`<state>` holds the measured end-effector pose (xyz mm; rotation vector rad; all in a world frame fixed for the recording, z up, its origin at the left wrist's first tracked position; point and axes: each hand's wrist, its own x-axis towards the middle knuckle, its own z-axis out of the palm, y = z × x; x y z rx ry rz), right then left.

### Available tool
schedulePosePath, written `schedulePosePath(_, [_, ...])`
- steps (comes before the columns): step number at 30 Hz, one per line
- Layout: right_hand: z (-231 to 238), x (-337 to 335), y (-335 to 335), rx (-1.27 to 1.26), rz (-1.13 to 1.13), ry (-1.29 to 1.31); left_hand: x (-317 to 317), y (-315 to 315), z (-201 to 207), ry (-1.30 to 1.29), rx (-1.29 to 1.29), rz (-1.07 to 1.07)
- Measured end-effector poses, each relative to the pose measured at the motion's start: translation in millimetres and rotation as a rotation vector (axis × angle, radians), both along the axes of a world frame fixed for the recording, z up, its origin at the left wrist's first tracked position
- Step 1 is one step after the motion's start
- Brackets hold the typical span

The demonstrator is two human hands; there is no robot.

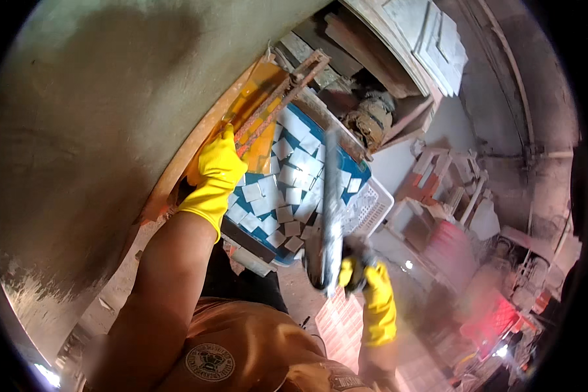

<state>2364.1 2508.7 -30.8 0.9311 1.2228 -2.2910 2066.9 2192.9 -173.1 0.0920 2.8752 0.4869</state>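
My left hand (219,163), in a yellow rubber glove, is closed round the near end of a rusty metal frame (271,108). The frame slants away over an orange-yellow sheet (260,149). My right hand (372,287), gloved in yellow too, grips a dark-handled tool with a long grey metal bar (333,215). Motion blurs the tool, so its exact kind does not show. Beyond it and to its left, many flat whitish square tiles (294,176) lie spread on a blue surface (351,168). A few brownish pieces (293,228) lie at their near edge.
A large grey curved wall (98,117) fills the left. Beside the tiles stands a white perforated plastic basket (375,202). At the top, a shelf (405,85) bears stacked pale slabs (441,46). Cluttered blocks (431,173) and a red crate (493,320) are at right.
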Motion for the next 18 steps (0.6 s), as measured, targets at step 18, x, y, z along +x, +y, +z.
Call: schedulePosePath(18, [92,141,-182,0.438,0.291,-0.647,13,-32,-39,-0.012,0.302,-0.022])
